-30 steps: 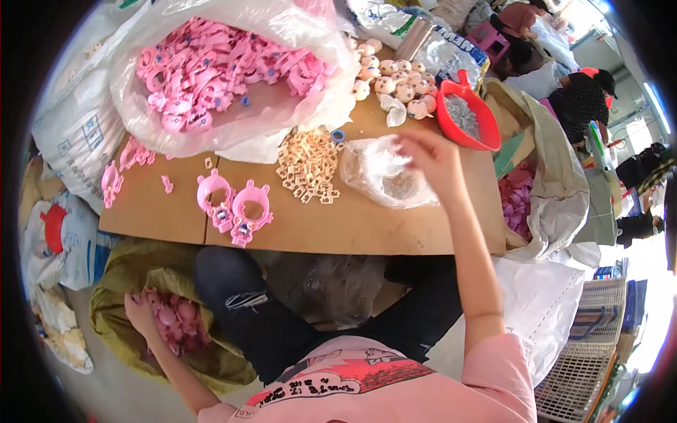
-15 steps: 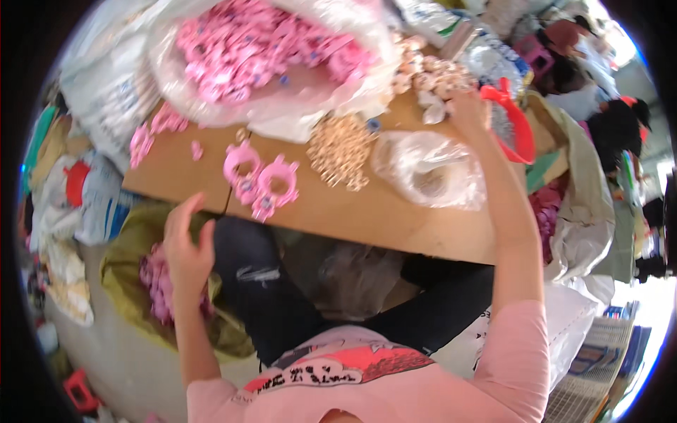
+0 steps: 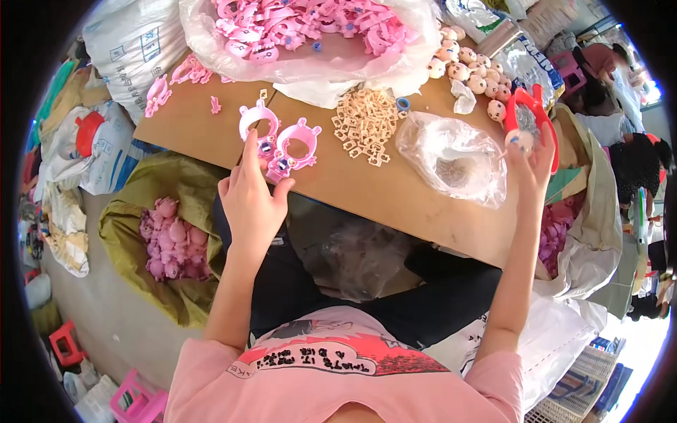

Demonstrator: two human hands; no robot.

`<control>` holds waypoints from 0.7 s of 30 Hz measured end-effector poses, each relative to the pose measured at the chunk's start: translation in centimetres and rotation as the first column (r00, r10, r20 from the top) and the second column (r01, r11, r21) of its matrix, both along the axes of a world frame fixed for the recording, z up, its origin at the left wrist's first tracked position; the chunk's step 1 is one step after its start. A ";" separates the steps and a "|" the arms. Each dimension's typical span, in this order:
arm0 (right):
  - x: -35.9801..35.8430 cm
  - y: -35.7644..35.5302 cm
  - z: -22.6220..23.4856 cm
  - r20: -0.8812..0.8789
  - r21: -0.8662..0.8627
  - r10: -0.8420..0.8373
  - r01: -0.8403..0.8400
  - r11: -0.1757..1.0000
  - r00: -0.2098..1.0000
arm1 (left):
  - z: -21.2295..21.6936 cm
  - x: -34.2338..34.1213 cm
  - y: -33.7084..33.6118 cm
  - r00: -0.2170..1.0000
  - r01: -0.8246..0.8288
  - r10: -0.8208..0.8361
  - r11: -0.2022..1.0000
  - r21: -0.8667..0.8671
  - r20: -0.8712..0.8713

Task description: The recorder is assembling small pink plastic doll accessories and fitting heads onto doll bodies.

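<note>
My right hand (image 3: 530, 163) is closed on a small pale doll head (image 3: 520, 141), pinched at the fingertips beside a red scoop (image 3: 541, 116) of small grey bits. My left hand (image 3: 252, 204) reaches over the table's near edge, fingers stretched and thumb apart. Its fingertips are at two pink ring-shaped plastic parts with little ears, a left ring (image 3: 247, 116) and a right ring (image 3: 308, 132); whether they touch is unclear. Small parts with blue bits lie between these rings. More pale doll heads (image 3: 476, 74) are piled at the back right.
A clear bag of pink parts (image 3: 282, 74) fills the back of the brown table (image 3: 352, 190). Small beige plastic pieces (image 3: 367, 123) lie heaped mid-table, with a crumpled clear bag (image 3: 451, 169) to their right. An olive sack (image 3: 130, 218) of pink pieces stands at left.
My right hand has come back from the pile with a doll head. My left hand has moved forward and right to the pink rings. The whole view has shifted.
</note>
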State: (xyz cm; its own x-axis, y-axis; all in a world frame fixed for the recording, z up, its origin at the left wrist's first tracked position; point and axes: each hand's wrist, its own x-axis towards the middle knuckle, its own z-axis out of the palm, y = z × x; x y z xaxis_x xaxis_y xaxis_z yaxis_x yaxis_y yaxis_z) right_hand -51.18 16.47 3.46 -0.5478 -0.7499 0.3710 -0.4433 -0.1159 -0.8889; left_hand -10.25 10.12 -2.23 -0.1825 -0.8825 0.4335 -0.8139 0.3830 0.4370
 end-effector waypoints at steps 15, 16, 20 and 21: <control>12.1 9.3 -4.4 0.621 0.067 0.288 -0.416 0.907 0.729 | -1.0 -3.9 5.5 0.923 0.274 -0.260 0.962 0.010 -0.284; 13.6 9.0 -4.8 0.612 -0.010 0.342 -0.425 0.905 0.713 | -1.3 -4.2 5.9 0.897 0.291 -0.259 0.956 0.040 -0.358; 14.2 8.4 -5.4 0.734 0.155 0.124 -0.343 0.927 0.667 | -1.8 -4.8 6.7 0.865 0.359 -0.330 0.933 0.006 -0.377; 14.1 8.0 -6.0 0.640 0.179 0.055 -0.218 0.959 0.767 | -2.1 -5.2 6.7 0.866 0.359 -0.332 0.933 0.001 -0.374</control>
State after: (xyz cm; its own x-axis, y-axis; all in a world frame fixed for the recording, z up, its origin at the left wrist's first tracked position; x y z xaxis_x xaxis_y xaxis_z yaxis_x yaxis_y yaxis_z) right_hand -37.04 24.43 -2.53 -0.4803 -0.8522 -0.2077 0.2220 0.1109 -0.9687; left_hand -15.40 16.78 -4.36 -0.3233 -0.8215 0.4697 -0.4148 0.5692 0.7099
